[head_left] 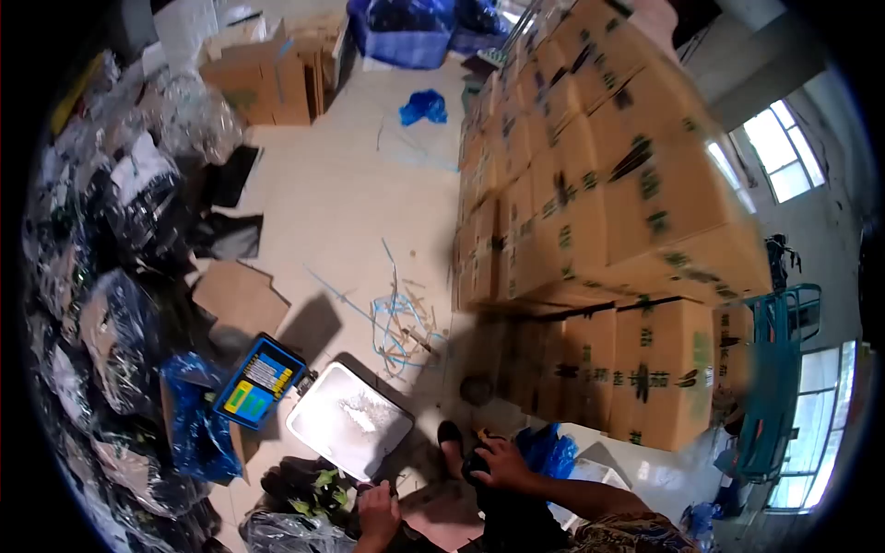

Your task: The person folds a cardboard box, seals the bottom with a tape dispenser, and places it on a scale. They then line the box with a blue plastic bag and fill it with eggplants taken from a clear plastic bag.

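My right hand (pixel 504 463) is at the bottom centre, its fingers wrapped over a small black object (pixel 474 468) whose shape I cannot make out. My left hand (pixel 378 518) is lower and to the left, fingers curled, at the edge of a dark bag holding green leafy sprigs (pixel 318 490). What it holds, if anything, is hidden. A weighing scale with a white pan (pixel 348 419) and a blue display panel (pixel 261 380) stands on the floor just beyond my left hand.
A tall stack of brown cardboard boxes (pixel 608 212) fills the right side. Clear and black plastic bags (pixel 120 276) pile along the left. Loose blue strapping (pixel 396 323) and flat cardboard (pixel 238 297) lie on the pale floor. A black shoe (pixel 450 441) is near my right hand.
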Tool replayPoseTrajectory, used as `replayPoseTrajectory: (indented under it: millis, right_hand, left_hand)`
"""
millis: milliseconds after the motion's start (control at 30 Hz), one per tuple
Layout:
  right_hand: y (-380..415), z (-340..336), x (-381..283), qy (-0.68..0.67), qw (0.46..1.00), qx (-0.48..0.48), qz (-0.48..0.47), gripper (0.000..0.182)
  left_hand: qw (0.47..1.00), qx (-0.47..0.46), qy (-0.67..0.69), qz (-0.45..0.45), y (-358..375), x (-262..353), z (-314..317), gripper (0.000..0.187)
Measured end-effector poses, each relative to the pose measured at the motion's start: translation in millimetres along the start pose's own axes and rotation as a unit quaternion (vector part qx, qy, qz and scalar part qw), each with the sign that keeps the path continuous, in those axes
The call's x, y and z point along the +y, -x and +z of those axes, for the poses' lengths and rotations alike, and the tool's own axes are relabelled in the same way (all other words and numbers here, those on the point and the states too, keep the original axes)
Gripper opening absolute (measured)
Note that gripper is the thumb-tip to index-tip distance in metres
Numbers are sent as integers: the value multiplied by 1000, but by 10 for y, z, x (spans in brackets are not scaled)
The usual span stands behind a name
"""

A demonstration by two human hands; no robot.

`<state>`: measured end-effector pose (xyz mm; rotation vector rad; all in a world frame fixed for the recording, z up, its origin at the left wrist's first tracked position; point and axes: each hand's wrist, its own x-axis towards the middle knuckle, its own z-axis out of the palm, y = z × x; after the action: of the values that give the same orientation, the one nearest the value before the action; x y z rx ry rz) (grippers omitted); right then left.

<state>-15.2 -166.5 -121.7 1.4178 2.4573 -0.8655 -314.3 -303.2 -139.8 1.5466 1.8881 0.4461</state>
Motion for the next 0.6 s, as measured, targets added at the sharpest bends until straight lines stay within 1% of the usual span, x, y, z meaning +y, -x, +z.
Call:
replayPoseTrajectory:
  millis: [33,100,133,167,200,233,267,300,333,367,400,467,533,567,600]
  right_hand:
    - [69,43,-31,26,1000,-7,14,62]
    - [234,55,-98,79,996,-21,46,62]
    - [328,-200,-316,90,992,-58,66,57]
    - [321,-393,-359,30,998,-43,25,54]
    - [398,-733,-464,-29,999,-26,-19,51]
    - [379,-976,-509,-86,994,-14,-60,49]
    - [277,-1656,-784,-105,988,60,-100,41]
    - [182,-2070,-805,-8,990,79,-117,42]
    - [110,-2480,-822,88,983,93,-132,43]
    - [78,-3262,-1165,18,961,247,-125,40]
    - [21,-3684,-1168,81,953,267,-118,40]
    - [-27,-4397,-1113,195,916,329,-118,41]
    - [-192,-4952,-1027,186,896,392,-93,43]
    - [-294,-5146,-944,124,905,403,-63,44]
    - [-447,-5300,-826,145,904,399,-48,47]
  left_hand:
    - [999,-9,-21,-23,75,-18,25,43]
    - [997,65,-49,-7,269,100,-112,42]
    - [993,91,-67,-24,394,245,-233,42]
    - [989,115,-85,-44,569,356,-351,42]
    - [988,122,-59,-76,1143,110,-34,44]
    - [991,68,-23,-115,1202,190,-122,44]
    - [988,-8,19,-154,1129,282,-312,44]
    - [979,-63,49,-190,1107,295,-452,44]
    - [969,-94,66,-220,1108,276,-586,44]
    - [960,-114,81,-242,1134,234,-699,44]
    - [952,-127,91,-263,1168,172,-789,44]
    - [939,-139,108,-295,1241,32,-892,44]
    - [931,-145,125,-312,1130,-15,-915,44]
    - [928,-148,133,-314,1061,-17,-893,44]
    - [926,-152,144,-315,965,-3,-870,44]
